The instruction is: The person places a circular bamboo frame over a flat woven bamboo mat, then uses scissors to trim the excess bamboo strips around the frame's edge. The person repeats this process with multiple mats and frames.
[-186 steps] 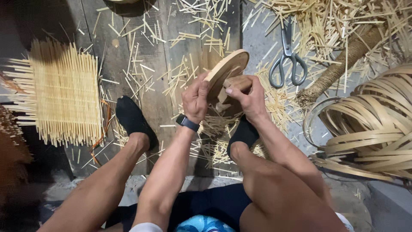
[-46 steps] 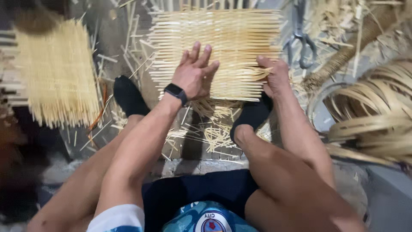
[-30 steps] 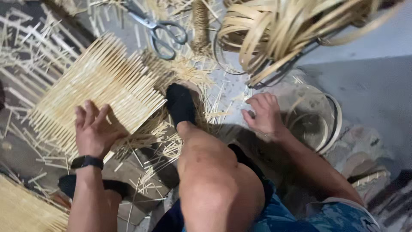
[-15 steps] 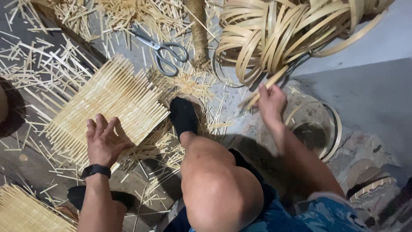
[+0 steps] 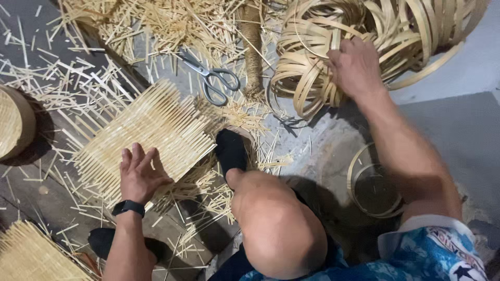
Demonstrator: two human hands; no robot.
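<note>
We log the left hand spread flat on the woven bamboo mat, holding nothing, the right hand gripping coiled bamboo strips; drawing one strip free seems next.

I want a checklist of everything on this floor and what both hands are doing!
Surface: dark wooden boards on the left, grey concrete floor on the right.
Job's things: woven bamboo mat lying flat; pile of bamboo strip hoops at top right.
Clutter: loose bamboo splinters strewn about, scissors lying open, a rope-wrapped stick, a single hoop on the concrete.
Grippers: left hand pressed flat on the mat, fingers spread; right hand reaching into the hoops, grip unclear.
Cables: nothing seen.
Surroundings: another woven mat at bottom left, a round woven piece at the left edge.
</note>
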